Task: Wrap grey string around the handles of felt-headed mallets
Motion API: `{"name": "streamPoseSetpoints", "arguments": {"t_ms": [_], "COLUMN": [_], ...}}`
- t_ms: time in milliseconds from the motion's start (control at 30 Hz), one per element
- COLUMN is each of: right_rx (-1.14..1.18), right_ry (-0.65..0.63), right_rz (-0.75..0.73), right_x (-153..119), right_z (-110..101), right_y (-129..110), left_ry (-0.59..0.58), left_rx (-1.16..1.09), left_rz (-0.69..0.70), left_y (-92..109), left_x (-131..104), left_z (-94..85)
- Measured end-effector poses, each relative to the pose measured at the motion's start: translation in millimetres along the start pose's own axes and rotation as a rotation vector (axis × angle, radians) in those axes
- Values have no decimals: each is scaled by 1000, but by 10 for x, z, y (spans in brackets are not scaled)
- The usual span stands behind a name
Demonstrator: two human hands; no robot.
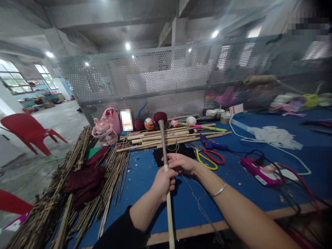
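A long wooden stick [169, 211] with a dark red ball [160, 117] at its far end points away from me. Grey winding [163, 141] covers its upper part below the ball. My left hand [162, 183] wraps round the bare wood just under the winding. At the winding's lower end, the fingers of my right hand [181, 163] are pinched together close against the stick. A thin grey cord [198, 200] runs from beneath that hand towards the table's front edge; where it enters the fingers is hidden. A black cloth [185, 152] lies under the hands.
Yellow- and red-handled scissors [207, 162], a blue glue gun [212, 143] and a purple power strip [261, 173] with cables lie right. Wooden sticks [145, 140] and a multicoloured ball [149, 123] are behind. Thin twigs [103, 193] and dark red cloth [85, 183] cover the left.
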State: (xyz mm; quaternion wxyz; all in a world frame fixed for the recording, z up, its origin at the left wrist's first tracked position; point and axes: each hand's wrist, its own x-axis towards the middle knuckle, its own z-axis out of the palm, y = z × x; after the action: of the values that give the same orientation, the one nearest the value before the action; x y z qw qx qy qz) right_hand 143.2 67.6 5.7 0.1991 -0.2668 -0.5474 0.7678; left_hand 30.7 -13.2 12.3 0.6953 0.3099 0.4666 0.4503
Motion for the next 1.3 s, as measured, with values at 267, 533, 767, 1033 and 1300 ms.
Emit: {"name": "streamPoseSetpoints", "arguments": {"t_ms": [267,533,767,1033,1300], "right_rx": [-42,-130,-43,-94,-368], "right_ry": [50,304,342,379,405], "right_rz": [10,-93,-75,-153,-244], "right_x": [30,106,71,90,74], "right_z": [69,-12,-55,-32,-20], "right_y": [48,17,-21,0,-16], "left_ry": [-40,106,161,155,145], "left_rx": [-37,152,53,39,17], "left_rz": [-96,-9,-27,-28,-30], "left_y": [14,-119,-48,-59,-58], "left_x": [33,23,6,-22,-26], "left_z": [-62,10,54,32,23]}}
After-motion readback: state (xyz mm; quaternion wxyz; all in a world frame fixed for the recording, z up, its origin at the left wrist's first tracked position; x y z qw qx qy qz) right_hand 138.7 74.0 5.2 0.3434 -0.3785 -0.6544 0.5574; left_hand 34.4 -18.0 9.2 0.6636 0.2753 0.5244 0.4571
